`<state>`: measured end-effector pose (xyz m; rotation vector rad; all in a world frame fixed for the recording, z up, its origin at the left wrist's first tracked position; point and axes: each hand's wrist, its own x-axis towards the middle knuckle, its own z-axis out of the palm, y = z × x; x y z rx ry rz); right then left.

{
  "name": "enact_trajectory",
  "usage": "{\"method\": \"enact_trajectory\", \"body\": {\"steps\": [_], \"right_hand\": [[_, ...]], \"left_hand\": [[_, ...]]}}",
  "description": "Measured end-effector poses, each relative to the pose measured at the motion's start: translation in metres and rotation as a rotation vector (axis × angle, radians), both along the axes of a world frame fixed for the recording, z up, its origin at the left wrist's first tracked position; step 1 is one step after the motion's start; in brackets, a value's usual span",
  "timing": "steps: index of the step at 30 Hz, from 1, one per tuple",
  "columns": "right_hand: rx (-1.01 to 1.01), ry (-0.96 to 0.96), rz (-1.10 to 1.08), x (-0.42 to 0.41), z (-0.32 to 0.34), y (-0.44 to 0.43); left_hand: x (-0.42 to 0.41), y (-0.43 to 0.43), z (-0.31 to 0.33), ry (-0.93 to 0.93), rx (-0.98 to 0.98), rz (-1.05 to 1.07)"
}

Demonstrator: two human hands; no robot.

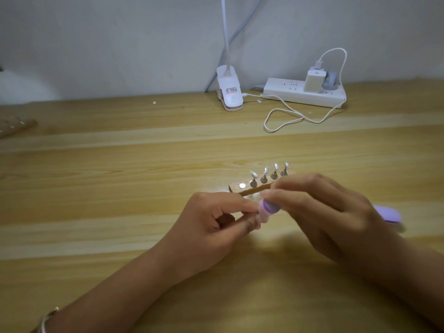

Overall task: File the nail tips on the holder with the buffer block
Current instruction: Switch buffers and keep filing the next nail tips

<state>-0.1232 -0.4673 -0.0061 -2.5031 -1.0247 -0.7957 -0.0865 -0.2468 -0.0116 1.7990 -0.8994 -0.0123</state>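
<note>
The left hand [216, 227] pinches a small pale piece [262, 218], too blurred to name, against the rounded purple buffer block [341, 209], which the right hand [331, 212] grips with curled fingers. Just behind them, a wooden holder [258, 189] carries four clear nail tips [265, 170] on metal pegs. Farther back on the wood-grain table [120, 176] are a white clip lamp [230, 92], a power strip [288, 93] and a looped cable [286, 120].

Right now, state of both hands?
Left hand: pinching a small pale piece, probably a nail tip.
Right hand: gripping the purple buffer block.

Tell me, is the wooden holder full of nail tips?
Not full. Four nail tips stand on the holder; the round metal spot at its left end is bare.
</note>
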Motion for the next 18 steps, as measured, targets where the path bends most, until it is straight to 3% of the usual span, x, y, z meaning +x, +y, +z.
{"method": "enact_trajectory", "body": {"steps": [6, 10, 15, 18], "right_hand": [[0.026, -0.033, 0.112, -0.008, -0.005, 0.015], [0.025, 0.008, -0.014, 0.0, 0.0, -0.001], [0.019, -0.041, 0.108, -0.009, -0.005, 0.011], [0.004, -0.024, 0.049, -0.002, -0.003, 0.001]], "left_hand": [[0.002, 0.0, 0.002, -0.033, 0.025, -0.02], [-0.001, -0.001, 0.001, 0.051, -0.015, 0.014], [-0.001, 0.0, 0.003, 0.058, 0.011, -0.038], [0.0, 0.0, 0.002, 0.104, -0.017, -0.036]]}}
